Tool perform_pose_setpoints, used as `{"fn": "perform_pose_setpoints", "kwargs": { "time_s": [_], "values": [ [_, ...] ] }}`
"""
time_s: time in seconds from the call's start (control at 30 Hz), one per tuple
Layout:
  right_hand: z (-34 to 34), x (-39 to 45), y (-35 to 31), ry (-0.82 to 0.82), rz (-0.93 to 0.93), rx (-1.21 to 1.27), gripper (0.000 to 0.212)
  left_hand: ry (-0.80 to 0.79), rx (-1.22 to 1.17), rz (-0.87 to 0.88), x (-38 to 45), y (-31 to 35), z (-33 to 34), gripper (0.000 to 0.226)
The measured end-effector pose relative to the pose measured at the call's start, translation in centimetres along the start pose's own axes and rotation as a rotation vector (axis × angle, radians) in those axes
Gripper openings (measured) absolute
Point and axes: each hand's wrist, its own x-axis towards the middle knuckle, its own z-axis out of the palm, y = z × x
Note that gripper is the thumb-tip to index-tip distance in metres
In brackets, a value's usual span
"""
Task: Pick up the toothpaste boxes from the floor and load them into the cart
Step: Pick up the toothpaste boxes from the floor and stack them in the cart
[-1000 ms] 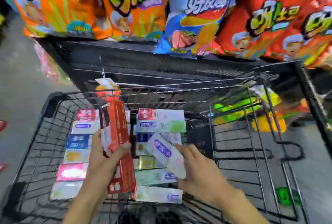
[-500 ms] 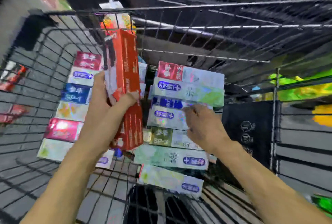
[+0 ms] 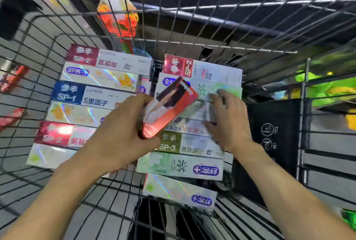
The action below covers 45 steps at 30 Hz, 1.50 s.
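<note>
Toothpaste in a red box (image 3: 169,107) sat in the grip of the left hand (image 3: 119,133), fingers and thumb curled round its near end, so the carton slanted up and away from the palm, its far end tilted over the right-hand stack. It seemed to be held by one end so that the free end could be lowered into a gap first.

Just right of that grip, the right hand (image 3: 229,122) lay on the right stack of boxes (image 3: 192,164) with its fingers fairly straight, pressing on a pale green-and-white box (image 3: 223,90); it pinched nothing that could be made out, though blur hid the fingertips. Most likely it was steadying or squaring the row to make room for the red carton.

Left of the gripping hand, partly under its wrist, ran the left stack of boxes (image 3: 90,97), laid flat and side by side, long edges touching. Both stacks rested on the wire floor of the shopping cart (image 3: 212,33), so most of the loading looked done.

Beyond the right hand, a black panel with white symbols (image 3: 273,133) stood near the cart's side. Past the cart's far wall hung an orange packet (image 3: 119,20), and green packaging (image 3: 323,89) showed through the mesh on the right.
</note>
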Motion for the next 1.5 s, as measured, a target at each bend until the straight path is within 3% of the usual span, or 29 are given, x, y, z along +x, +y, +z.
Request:
{"fn": "perform_pose_setpoints", "kwargs": {
  "time_s": [0.17, 0.3, 0.43, 0.63, 0.77, 1.0, 1.17, 1.33, 1.5],
  "values": [
    [-0.5, 1.4, 1.6, -0.017, -0.014, 0.152, 0.083, -0.259, 0.397, 0.192, 0.4, -1.3, 3.0, 0.076],
    [-1.3, 1.7, 2.1, -0.096, -0.035, 0.194, 0.082, -0.349, 0.741, 0.415, 2.8, -1.9, 5.7, 0.069],
    [-2.1, 1.8, 2.3, -0.185, -0.073, 0.149, 0.080, -0.269, 0.810, 0.523, 5.0, -2.9, 8.4, 0.073],
    [-1.8, 1.2, 2.1, -0.129, -0.109, 0.157, 0.076, 0.008, 0.814, 0.677, 5.2, -3.6, 10.7, 0.058],
    [-1.5, 1.2, 2.2, -0.161, -0.102, 0.109, 0.077, 0.055, 0.856, 0.750, 6.0, -3.1, 11.8, 0.056],
    [-0.7, 1.5, 2.4, -0.179, -0.046, 0.131, 0.078, 0.051, 0.821, 0.642, 5.4, -3.8, 13.3, 0.053],
    [-1.1, 0.9, 2.0, -0.181, -0.013, 0.107, 0.074, 0.047, 0.806, 0.584, 5.6, -2.8, 11.2, 0.067],
    [-4.4, -1.2, -0.8, -0.170, 0.080, -0.003, 0.067, 0.207, 0.766, 0.425, 3.5, -0.8, 4.3, 0.059],
    [-11.0, 1.1, -8.9, -0.012, -0.110, -0.006, 0.073, 0.374, 0.796, 0.228, -0.5, -1.2, -7.1, 0.059]
  ]
}}
